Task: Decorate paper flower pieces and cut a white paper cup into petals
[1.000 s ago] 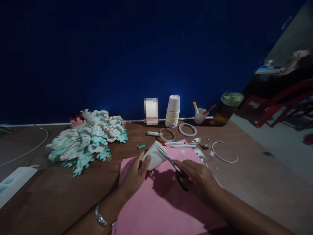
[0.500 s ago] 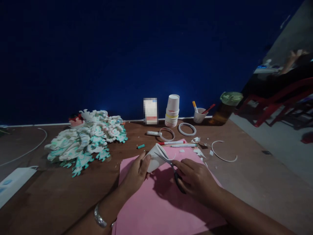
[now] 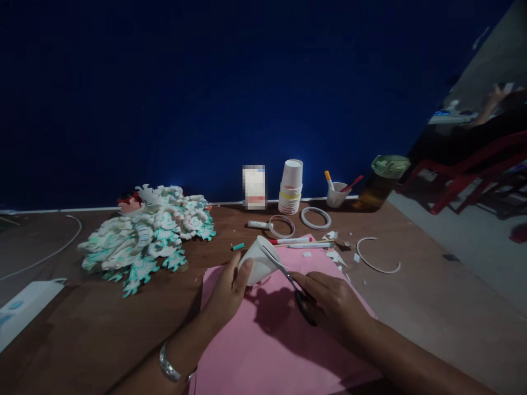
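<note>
A white paper cup (image 3: 258, 264) is tilted in my left hand (image 3: 233, 285), the thumb pressed on its near side. My right hand (image 3: 329, 299) grips a pair of scissors (image 3: 290, 276) with dark handles. The blades lie against the cup near its rim, and a thin curved strip hangs by the rim on the right. Both hands are over pink paper sheets (image 3: 284, 351). Just beyond the cup lie a red marker (image 3: 292, 240) and a green-tipped marker (image 3: 310, 246).
White-and-green paper cutouts (image 3: 156, 236) are heaped at left, beside a power strip (image 3: 28, 310). At the back stand stacked cups (image 3: 291, 186), a cup of pens (image 3: 337, 195) and a lined bin (image 3: 379, 181). Tape rolls (image 3: 315, 218) and paper scraps (image 3: 335, 257) lie on the table.
The cup has turned and shifted slightly left in my left hand. The scissors, apart at the blades before, now look closed or nearly closed against it.
</note>
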`<state>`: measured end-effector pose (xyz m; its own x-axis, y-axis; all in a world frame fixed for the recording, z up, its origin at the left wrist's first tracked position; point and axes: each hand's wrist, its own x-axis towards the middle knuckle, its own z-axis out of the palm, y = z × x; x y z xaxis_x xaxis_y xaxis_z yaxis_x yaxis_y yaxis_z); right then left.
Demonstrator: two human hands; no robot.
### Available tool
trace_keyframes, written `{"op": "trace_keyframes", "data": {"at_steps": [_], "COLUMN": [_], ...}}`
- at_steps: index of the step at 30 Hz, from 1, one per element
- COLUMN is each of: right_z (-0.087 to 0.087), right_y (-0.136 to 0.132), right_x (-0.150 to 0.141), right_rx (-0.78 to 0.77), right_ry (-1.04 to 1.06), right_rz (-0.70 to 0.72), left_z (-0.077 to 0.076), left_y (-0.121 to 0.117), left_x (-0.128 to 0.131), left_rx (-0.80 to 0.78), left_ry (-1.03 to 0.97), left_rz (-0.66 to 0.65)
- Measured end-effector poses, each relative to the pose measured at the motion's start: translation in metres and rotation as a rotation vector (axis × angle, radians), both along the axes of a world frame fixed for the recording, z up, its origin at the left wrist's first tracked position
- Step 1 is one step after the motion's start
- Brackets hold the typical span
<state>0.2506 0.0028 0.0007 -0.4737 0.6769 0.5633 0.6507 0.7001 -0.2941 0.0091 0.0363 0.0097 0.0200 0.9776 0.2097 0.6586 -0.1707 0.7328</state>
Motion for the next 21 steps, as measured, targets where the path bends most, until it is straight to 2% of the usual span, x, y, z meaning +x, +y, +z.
{"op": "trace_keyframes", "data": {"at_steps": [8,15,18,21], "right_z": [0.004,0.002,0.003,0.002], "right_y": [0.0,0.003,0.003,0.002], "right_x": [-0.001,0.0,0.0,0.001], "right_rx": [-0.072,0.045,0.06,0.056], "right_ry": [-0.003,0.035,0.038,0.03], "right_rz": [-0.042,-0.004,0.013,0.018], "left_z": [0.01,0.012,0.006,-0.003], "left_y": [-0.008,-0.005,-0.004,-0.002], "left_x": [0.007,0.004,0.004,0.006], "left_rx": [-0.014,-0.008,-0.029,-0.219], "left_ry": [0.053,0.027,-0.084,-0.348], "left_rz": [-0.106,-0.094,-0.079,-0.136]}}
